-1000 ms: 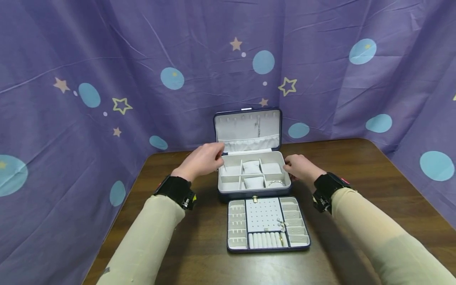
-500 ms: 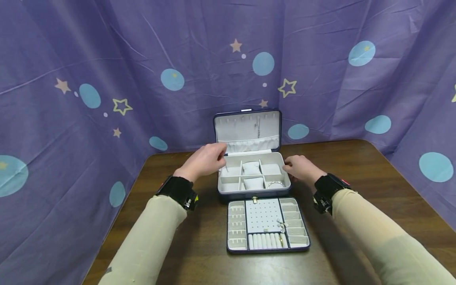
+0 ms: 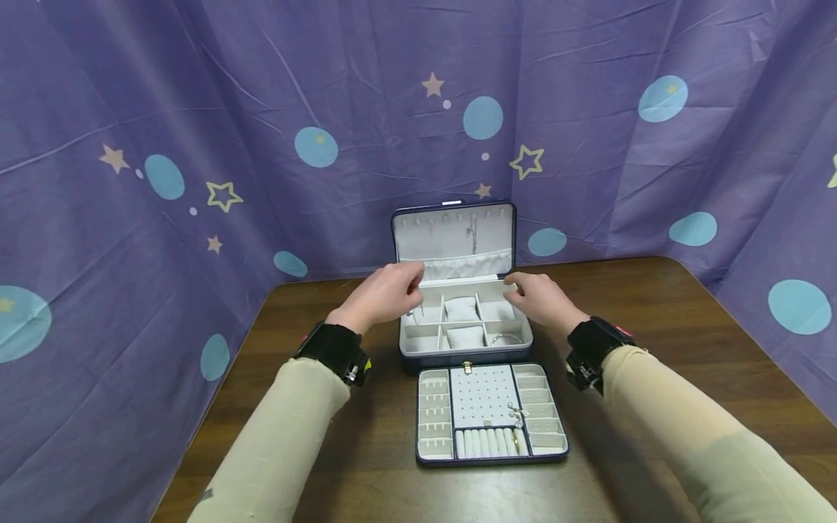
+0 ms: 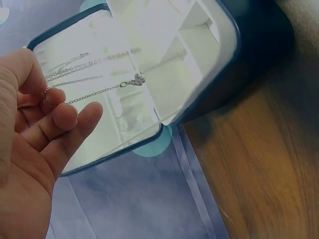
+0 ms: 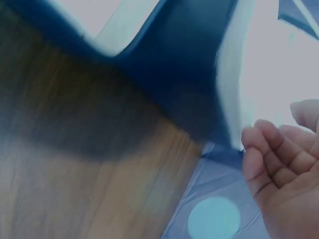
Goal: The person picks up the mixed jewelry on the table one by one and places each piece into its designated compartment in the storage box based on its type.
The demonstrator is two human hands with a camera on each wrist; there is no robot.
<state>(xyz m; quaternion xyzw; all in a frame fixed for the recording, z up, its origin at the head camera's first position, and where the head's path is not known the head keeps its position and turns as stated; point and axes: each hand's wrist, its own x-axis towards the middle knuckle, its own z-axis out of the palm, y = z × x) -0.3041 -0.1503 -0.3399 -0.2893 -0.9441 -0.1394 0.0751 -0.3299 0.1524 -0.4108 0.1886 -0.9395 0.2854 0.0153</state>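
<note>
An open dark blue jewelry box (image 3: 466,358) with a white lining stands on the wooden table, lid raised at the back. My left hand (image 3: 382,294) is over its left side and pinches a thin silver chain necklace (image 4: 94,94). The chain dangles from thumb and fingers with a small sparkling pendant (image 4: 134,79) on it. Over the back right corner of the box is my right hand (image 3: 543,299), fingers bent loosely around nothing, fingertips (image 5: 251,135) close to the box rim. Another necklace (image 3: 474,236) hangs inside the lid.
In front of the box lies a jewelry tray (image 3: 484,396) with a pearl earring (image 3: 516,412) and a gold ring (image 3: 516,440). The box compartments hold white cushions (image 3: 466,336) and a bangle (image 3: 506,336). A purple curtain (image 3: 366,87) rises behind the table (image 3: 353,472).
The left hand has moved slightly right over the box with the necklace. My right hand has left the box's right side and moved up and inward over the back right corner.
</note>
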